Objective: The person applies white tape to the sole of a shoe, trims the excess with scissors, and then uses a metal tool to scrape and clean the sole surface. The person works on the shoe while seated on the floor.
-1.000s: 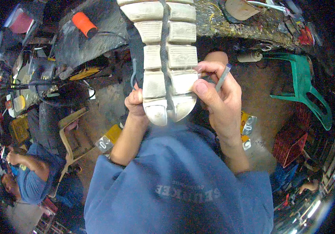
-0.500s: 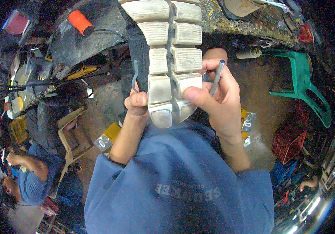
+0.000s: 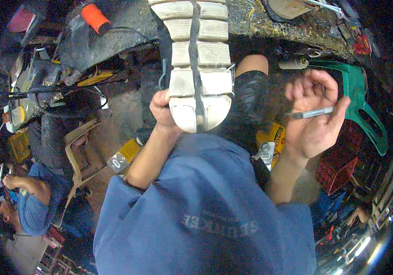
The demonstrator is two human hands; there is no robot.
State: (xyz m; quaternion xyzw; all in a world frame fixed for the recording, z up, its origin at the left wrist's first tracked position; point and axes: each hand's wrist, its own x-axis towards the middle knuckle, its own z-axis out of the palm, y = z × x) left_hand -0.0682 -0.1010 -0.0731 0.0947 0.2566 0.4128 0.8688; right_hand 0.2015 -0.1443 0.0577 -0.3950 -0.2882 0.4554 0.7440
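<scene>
A shoe (image 3: 182, 80) is turned with its off-white, segmented sole facing up; a dark groove runs down the sole's middle. My left hand (image 3: 163, 112) is closed round its left edge near the rounded end, with most of the fingers hidden beneath. Beside that hand, a thin grey curved strip (image 3: 162, 75) shows along the shoe's dark side. Away to the right, my right hand (image 3: 315, 114) is palm up with curled fingers. A slim grey pen (image 3: 313, 112) lies across it, held at the thumb. The right hand does not touch the shoe.
A worn workbench (image 3: 128, 50) spans the far side, bearing an orange cylinder (image 3: 96, 19). At right are a green plastic chair (image 3: 354, 87) and a red crate (image 3: 338, 167). Yellow containers (image 3: 270, 144) stand low by my legs. Another person (image 3: 40, 197) sits at far left.
My right hand has left the sole and moved right, turning palm up with the pen still in it. The shoe has shifted slightly left and away from me, still in my left hand.
</scene>
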